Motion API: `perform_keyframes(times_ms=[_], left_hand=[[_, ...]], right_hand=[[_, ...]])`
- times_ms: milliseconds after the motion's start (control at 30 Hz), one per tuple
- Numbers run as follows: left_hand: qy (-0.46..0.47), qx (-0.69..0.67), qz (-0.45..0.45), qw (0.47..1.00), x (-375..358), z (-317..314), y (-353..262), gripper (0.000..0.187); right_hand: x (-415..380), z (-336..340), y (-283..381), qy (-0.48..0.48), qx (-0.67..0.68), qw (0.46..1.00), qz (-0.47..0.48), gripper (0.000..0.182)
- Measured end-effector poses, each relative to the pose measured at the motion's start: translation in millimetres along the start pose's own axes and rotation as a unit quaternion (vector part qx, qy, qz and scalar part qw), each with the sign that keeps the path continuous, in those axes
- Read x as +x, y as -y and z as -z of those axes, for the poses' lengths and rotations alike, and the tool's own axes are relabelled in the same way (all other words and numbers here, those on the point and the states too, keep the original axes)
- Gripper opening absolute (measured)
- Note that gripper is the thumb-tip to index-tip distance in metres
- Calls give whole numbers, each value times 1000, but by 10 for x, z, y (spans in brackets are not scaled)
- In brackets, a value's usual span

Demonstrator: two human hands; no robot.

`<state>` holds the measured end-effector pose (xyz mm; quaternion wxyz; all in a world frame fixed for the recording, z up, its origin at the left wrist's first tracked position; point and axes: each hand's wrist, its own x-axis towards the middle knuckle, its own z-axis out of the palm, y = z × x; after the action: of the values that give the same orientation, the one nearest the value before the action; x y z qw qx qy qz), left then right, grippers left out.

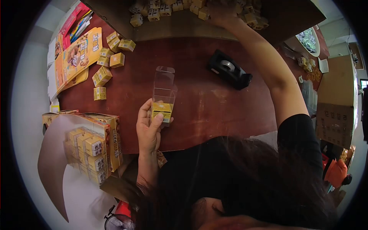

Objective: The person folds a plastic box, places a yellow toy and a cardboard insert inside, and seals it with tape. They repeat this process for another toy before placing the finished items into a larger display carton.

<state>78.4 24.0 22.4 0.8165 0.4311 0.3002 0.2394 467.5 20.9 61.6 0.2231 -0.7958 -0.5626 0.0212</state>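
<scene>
Nearest the camera, dark hair [268, 168] hangs over a black shirt [188, 165]. At left, packed small boxes [92, 145] fill a printed carton [114, 143]. The left hand [148, 128] pinches a yellow box [162, 109] at a clear sleeve's [164, 82] lower end. The right hand [221, 14] reaches into a large cardboard box [172, 35], its finger state unclear; a tape dispenser [229, 69] sits nearby.

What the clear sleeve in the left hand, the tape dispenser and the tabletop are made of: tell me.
Clear sleeve: thin, glossy plastic, it seems; the tabletop shows through it.
Tape dispenser: probably hard black plastic, going by its moulded-looking body.
Tabletop: smooth, reddish-brown, with a low sheen and soft reflections; painted or laminated board, perhaps, but I cannot tell which.
</scene>
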Motion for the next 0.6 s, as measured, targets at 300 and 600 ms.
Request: perform_keyframes(times_ms=[300,600], left_hand=[[20,5,19,1000,-24,54,90,57],[11,6,3,1000,-54,26,54,56]], right_hand=[[-36,-63,-265,46,-64,997,13,65],[126,-270,-36,81,-135,987,39,68]])
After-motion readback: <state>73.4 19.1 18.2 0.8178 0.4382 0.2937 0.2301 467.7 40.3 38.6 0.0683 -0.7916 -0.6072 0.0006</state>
